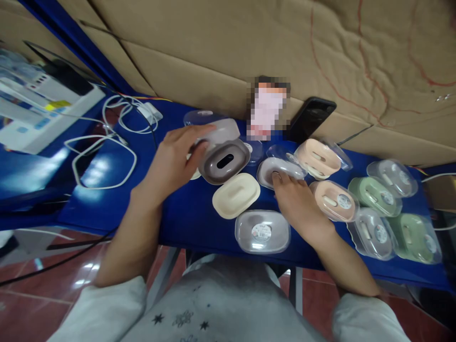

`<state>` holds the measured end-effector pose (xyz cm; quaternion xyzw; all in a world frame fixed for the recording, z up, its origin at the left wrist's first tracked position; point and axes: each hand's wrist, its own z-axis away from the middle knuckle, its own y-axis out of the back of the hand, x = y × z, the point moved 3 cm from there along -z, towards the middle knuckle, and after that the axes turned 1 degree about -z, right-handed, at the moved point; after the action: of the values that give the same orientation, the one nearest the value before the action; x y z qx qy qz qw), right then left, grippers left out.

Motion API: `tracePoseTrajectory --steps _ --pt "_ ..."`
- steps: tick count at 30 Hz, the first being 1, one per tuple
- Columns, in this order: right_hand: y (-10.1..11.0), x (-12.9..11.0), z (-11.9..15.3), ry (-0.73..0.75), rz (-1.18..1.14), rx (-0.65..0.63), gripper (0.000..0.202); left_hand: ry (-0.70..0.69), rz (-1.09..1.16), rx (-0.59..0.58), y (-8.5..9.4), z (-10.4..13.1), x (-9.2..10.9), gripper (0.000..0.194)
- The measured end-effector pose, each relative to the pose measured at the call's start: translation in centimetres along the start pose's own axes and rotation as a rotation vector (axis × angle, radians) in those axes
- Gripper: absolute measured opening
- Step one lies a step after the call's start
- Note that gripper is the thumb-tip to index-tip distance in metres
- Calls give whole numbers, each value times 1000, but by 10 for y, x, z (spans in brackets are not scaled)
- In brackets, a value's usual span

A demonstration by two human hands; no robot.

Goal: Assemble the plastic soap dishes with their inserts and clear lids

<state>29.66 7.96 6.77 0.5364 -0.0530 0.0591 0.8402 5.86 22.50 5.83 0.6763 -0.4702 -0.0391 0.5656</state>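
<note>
My left hand (pixel 176 156) grips a pale grey oval soap dish part (pixel 224 132) between thumb and fingers. Just under it sits a grey-brown oval dish (pixel 210 164) with a dark slot in its middle. My right hand (pixel 295 202) has its fingers curled onto a light grey oval soap dish (pixel 265 173), and the fingertips are partly hidden. Between the hands lies a cream oval insert (pixel 235 195). Nearer to me is a clear lid (pixel 262 232) with a round label. Another clear lid (pixel 254 151) lies behind the grey-brown dish.
Several lidded soap dishes stand to the right, among them a peach one (pixel 335 202) and a green one (pixel 415 240). A blurred-out phone (pixel 268 109) and a black phone (pixel 313 116) lean on the cardboard wall (pixel 199 52). White cables (pixel 103 161) and a white device (pixel 46 114) are left.
</note>
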Motion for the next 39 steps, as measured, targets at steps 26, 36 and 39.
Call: tracePoseTrajectory --steps 26,36,39 --pt "-97 -13 113 198 -193 635 38 348 831 -43 -70 109 127 35" --pt "-115 -3 118 199 -334 1128 32 349 823 30 -77 85 139 25" --pt "-120 -7 123 301 -363 969 19 202 744 117 -70 74 140 23"
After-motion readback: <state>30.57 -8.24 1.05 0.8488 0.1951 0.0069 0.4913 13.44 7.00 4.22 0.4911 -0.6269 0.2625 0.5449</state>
